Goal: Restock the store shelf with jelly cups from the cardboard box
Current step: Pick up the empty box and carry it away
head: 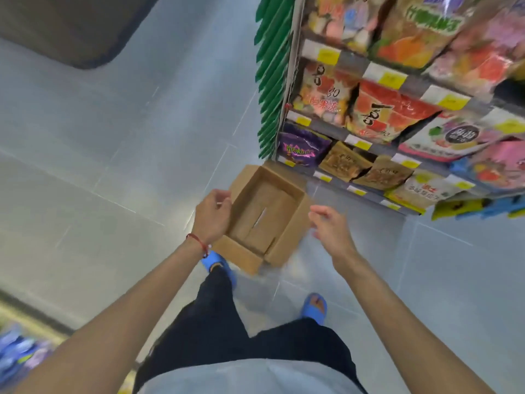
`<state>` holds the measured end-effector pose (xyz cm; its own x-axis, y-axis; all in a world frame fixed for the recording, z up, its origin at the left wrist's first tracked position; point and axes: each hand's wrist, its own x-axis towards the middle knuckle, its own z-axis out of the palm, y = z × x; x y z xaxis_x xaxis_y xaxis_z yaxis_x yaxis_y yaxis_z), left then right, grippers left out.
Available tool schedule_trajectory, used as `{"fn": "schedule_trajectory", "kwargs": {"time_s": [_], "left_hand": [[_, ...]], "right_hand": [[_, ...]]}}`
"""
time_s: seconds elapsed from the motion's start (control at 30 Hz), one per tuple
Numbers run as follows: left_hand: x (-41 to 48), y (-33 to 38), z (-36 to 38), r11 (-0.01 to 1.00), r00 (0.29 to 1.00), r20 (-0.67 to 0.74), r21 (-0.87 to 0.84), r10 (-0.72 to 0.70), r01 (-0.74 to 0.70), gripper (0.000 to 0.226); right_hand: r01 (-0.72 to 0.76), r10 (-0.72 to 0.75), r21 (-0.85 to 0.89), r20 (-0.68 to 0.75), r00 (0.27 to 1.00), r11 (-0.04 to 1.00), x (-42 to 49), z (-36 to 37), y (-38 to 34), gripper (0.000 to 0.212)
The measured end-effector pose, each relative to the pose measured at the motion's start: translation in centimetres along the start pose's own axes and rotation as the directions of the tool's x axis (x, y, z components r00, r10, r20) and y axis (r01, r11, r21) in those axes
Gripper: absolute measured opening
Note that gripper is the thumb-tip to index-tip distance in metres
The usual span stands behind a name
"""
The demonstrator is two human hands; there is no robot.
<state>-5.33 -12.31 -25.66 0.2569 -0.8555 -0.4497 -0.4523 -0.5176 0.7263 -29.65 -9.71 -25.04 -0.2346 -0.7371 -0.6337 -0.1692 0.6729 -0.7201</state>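
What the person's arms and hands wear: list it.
The left arm and right arm are bare, no sleeves in view. No gloves on the left hand or right hand. A red string bracelet with a pale bead circles the left wrist.

Head view: worn on the person's head, tilted steeply down over both arms.
Facing: forward to the floor (113,166); shelf (413,86) beyond the right hand (329,226), left hand (211,214) opposite.
Nearness: hands close, mid-frame.

box (267,214) brown | sandals (314,308) blue | floor (142,137) grey tiles | price tags (328,56) yellow | wrist string (197,242) red
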Motion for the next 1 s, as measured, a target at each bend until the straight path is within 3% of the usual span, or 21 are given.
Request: {"fn": "schedule_trajectory", "kwargs": {"time_s": [0.27,0.4,0.57,0.63,0.8,0.9,1.0], "left_hand": [[12.0,-8.3,-0.3,0.973,0.96,0.245,0.215,-0.136,0.083,0.024],[18.2,-14.3,2.7,0.938,0.928,0.258,0.29,-0.27,0.192,0.03],[26.5,-23.8,8.2,0.885,0.893,0.25,0.382,-0.374,0.264,0.054],[28.7,-26.7,10.2,0.879,0.888,0.276,0.415,-0.368,0.235,0.061],[34.8,-34.3,18.7,0.88,0.925,0.268,0.458,-0.271,0.125,0.078],[37.4,-37.0,23.0,0.874,0.947,0.235,0.479,-0.22,0.084,0.08],[39.3,-38.3,25.5,0.816,0.978,0.143,0.576,-0.154,0.045,0.055]], "right_hand": [[-0.282,0.291,0.084,-0.111,0.95,0.956,8.9,9.6,4.7,0.011],[-0.399,0.409,0.094,-0.149,0.9,0.912,15.6,13.6,10.5,0.016],[-0.478,0.464,-0.045,-0.177,0.868,0.877,23.7,18.1,18.4,0.009],[-0.496,0.473,-0.054,-0.223,0.852,0.867,26.5,19.3,21.4,0.016],[-0.525,0.452,-0.067,-0.424,0.785,0.848,34.9,22.5,29.9,0.068],[-0.551,0.478,-0.03,-0.461,0.748,0.834,38.7,23.5,33.7,0.072],[-0.574,0.472,-0.042,-0.523,0.71,0.818,40.7,23.4,36.0,0.069]]}}
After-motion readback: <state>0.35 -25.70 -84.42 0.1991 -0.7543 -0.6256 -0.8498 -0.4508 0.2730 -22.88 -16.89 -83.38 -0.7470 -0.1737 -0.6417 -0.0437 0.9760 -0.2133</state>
